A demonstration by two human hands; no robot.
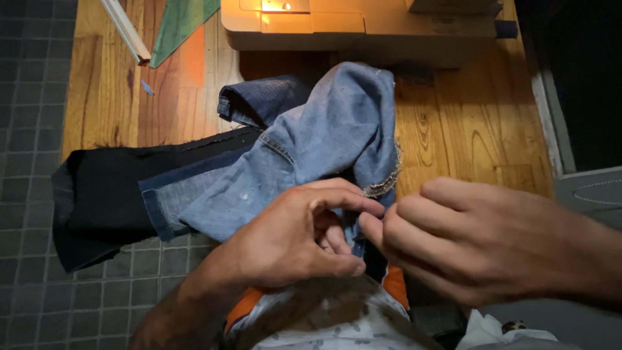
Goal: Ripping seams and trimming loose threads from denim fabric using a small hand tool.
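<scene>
A light blue denim piece (324,136) with a frayed edge lies bunched on a wooden table (466,129). My left hand (291,236) pinches its near edge between thumb and forefinger. Close beside it, my right hand (479,243) grips the same edge with curled fingers, and the two hands almost touch. A darker denim piece (259,97) sticks out behind the light one. Under both, a black fabric (103,194) spreads to the left and hangs over the table's edge.
A cream sewing machine (363,26) with a lit lamp stands at the table's far side. A green ruler (178,23) and a white strip (126,29) lie at the far left. Grey tiled floor (32,97) lies left and below. A patterned white cloth (324,321) covers my lap.
</scene>
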